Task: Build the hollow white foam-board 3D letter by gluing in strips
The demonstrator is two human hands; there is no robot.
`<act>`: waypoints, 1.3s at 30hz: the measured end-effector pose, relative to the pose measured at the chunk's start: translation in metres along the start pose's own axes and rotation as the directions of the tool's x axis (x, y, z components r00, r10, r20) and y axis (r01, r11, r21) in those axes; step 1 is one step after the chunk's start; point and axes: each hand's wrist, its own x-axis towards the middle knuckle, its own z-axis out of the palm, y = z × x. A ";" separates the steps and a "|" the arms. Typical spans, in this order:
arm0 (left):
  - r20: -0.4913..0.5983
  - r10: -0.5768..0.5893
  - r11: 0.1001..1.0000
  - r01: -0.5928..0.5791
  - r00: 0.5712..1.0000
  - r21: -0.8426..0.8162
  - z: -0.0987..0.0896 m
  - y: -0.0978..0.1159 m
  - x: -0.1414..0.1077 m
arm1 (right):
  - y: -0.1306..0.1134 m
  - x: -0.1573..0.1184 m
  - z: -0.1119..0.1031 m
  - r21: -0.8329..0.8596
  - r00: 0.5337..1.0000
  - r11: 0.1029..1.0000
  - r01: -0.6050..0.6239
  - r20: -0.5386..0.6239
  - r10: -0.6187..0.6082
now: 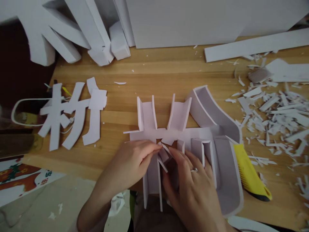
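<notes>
A large white foam-board character with upright side walls (200,132) lies at the table's front edge. Over its middle, my left hand (135,159) has thumb and forefinger pinched together at the end of a small white strip (164,154). My right hand (193,180) is curved round the same small piece from the right, fingertips on its upper edge, the ring finger and little finger lying over neighbouring walls. The strip sits tilted between both hands. Part of the inner walls is hidden under my right hand.
A yellow-handled tool (251,175) lies against the character's right side. White scraps (287,109) are heaped on the right. A flat white character (94,112) lies at left over a cable. Large foam shapes (118,40) and a long strip (256,45) line the back.
</notes>
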 end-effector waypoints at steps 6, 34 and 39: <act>-0.130 -0.160 0.985 0.149 0.979 -0.088 0.002 0.003 -0.001 | 0.000 -0.001 0.001 -0.008 1.000 1.000 0.010 0.000 -0.010; -0.080 -0.353 0.901 0.362 0.932 0.239 -0.012 0.031 0.014 | -0.002 -0.004 0.003 0.021 0.999 0.998 -0.051 0.019 0.051; -0.094 -0.291 0.939 0.303 0.952 0.165 -0.011 0.021 0.010 | -0.004 -0.004 0.001 0.017 0.999 0.999 -0.046 0.029 0.046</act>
